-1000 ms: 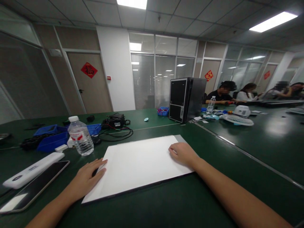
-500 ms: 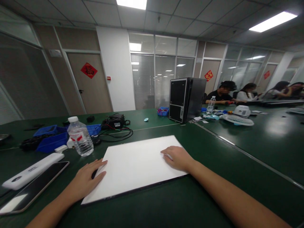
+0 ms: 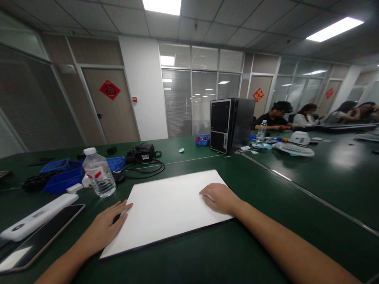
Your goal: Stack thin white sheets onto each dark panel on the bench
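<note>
**Board** (image 3: 166,209): white, rectangular, lying flat on the green table (image 3: 266,205) straight in front of the person. A dark line shows along its near edge, perhaps a backing layer. It is blank, with no print.
- Handling, by judgement: thin, stiff and light, with a smooth face that palms would slide over. Sitting flush with the table, it gives little to pinch. The best hold looks like an edge or corner, with fingertips worked underneath.

**Left hand** (image 3: 103,227): open, palm down, at the board's nine o'clock. The fingertips touch its left edge and grip nothing.

**Right hand** (image 3: 219,197): open and relaxed, palm down. It rests on the board's face toward three o'clock and holds nothing.

**Bottle** (image 3: 98,177): clear plastic with a white cap, at ten o'clock, near the board but not touching it. The label is red and white, its wording too small to read.

**Phone** (image 3: 41,238): dark screen up, at eight o'clock, with no marking visible.

**Tower** (image 3: 231,124): black computer case, upright at one o'clock, well away. No brand can be read.

**Door sign** (image 3: 109,90): red diamond at eleven o'clock, far off. It bears a single character that is not clearly legible.
</note>
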Available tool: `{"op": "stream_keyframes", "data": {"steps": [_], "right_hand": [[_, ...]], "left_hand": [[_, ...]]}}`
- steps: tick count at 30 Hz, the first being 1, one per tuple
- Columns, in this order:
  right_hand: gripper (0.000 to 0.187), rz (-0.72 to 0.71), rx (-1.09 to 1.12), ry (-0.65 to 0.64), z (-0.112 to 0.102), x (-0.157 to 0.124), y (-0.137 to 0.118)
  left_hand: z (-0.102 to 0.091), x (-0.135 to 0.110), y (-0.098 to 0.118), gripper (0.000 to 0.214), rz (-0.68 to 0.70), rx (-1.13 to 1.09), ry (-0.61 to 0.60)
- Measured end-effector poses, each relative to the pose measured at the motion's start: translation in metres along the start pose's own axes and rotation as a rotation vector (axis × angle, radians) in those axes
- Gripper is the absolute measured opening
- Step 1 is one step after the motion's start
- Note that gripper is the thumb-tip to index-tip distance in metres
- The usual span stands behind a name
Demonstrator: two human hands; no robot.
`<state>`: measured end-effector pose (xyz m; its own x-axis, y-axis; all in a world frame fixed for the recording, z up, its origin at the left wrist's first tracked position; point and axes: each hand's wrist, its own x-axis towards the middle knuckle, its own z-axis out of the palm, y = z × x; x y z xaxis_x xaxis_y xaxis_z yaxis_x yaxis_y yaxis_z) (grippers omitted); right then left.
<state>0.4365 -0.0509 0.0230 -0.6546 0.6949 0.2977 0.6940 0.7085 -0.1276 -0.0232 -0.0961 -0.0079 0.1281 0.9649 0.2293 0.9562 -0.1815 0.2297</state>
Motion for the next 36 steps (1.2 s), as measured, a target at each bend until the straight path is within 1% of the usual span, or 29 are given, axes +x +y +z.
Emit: {"op": "stream_keyframes", "data": {"steps": [7,11,25,32,36], "right_hand": [[0.033,-0.022,0.004,0.006,-0.0011,-0.0005,0.0009],[0.032,-0.025,0.004,0.008,-0.0006,-0.0003,0.0012],[0.031,-0.033,0.002,0.016,0.0020,-0.0003,0.0039],[0.032,-0.023,0.002,0.012,0.0003,-0.0004,0.0008],[0.030,-0.009,-0.004,-0.013,-0.0034,-0.0002,0.0023]], "left_hand": [[0.0018,0.0003,-0.0026,0.054,-0.002,-0.006,0.007],[0.0030,0.0000,-0.0030,0.057,0.000,-0.007,-0.005],[-0.0004,-0.0006,0.0027,0.060,-0.014,0.007,-0.015],[0.0007,-0.0011,-0.0003,0.058,-0.016,0.005,-0.011],[0.0015,-0.0011,-0.0010,0.057,-0.020,0.007,-0.019]]}}
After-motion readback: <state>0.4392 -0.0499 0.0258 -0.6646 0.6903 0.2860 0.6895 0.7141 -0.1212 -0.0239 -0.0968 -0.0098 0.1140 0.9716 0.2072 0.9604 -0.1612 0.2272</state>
